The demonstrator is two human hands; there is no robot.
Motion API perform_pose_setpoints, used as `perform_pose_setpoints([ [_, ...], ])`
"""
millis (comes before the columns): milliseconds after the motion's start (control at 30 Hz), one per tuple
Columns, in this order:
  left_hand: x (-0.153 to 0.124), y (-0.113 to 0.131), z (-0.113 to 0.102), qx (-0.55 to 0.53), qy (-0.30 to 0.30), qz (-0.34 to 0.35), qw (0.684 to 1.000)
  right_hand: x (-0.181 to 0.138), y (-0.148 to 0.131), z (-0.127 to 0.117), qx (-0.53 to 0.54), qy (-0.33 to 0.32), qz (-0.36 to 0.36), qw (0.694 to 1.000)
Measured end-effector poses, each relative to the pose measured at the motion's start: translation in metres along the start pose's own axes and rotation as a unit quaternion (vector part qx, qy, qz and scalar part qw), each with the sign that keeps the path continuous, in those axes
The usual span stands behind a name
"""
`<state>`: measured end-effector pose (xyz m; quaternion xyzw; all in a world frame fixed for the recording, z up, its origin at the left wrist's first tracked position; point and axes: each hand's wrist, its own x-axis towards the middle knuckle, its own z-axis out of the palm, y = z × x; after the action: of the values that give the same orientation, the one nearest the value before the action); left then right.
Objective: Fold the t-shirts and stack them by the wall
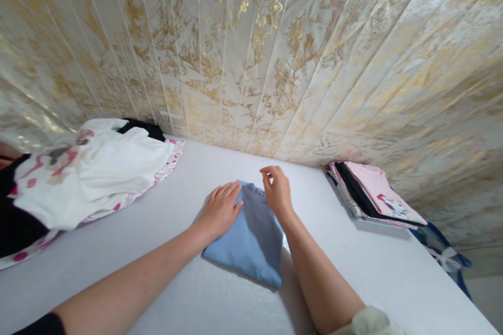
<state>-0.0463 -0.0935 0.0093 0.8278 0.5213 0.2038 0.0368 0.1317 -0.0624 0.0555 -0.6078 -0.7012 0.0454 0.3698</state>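
Observation:
A folded light blue garment (251,241) lies on the white table (165,230) in front of me. My left hand (220,209) lies flat on the garment's left side, fingers stretched out and pressing the cloth. My right hand (277,188) hovers at the garment's far right corner, thumb and forefinger pinched together; whether any cloth is between them I cannot make out.
A loose heap of white, pink-trimmed and black clothes (78,172) covers the table's left end. A stack of folded clothes (373,193) with a pink top sits at the right by the gold-patterned wall (251,52). Blue fabric (444,246) hangs past the right edge.

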Motion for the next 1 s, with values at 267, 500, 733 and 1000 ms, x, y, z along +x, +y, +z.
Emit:
perform_pose_setpoints([
  [267,0.005,-0.005,0.004,-0.029,-0.056,-0.026,0.998,-0.054,0.039,-0.052,-0.121,-0.100,-0.031,0.987],
  [500,0.011,-0.020,0.011,-0.123,0.054,-0.073,0.988,-0.105,0.039,-0.030,-0.212,-0.185,0.049,0.958],
  [733,-0.003,0.001,-0.002,-0.055,0.077,0.072,0.993,-0.101,0.038,-0.033,-0.200,-0.196,0.066,0.958],
  [1000,-0.024,0.027,0.008,-0.014,-0.076,0.159,0.984,-0.105,0.048,-0.030,-0.146,-0.137,0.028,0.979],
])
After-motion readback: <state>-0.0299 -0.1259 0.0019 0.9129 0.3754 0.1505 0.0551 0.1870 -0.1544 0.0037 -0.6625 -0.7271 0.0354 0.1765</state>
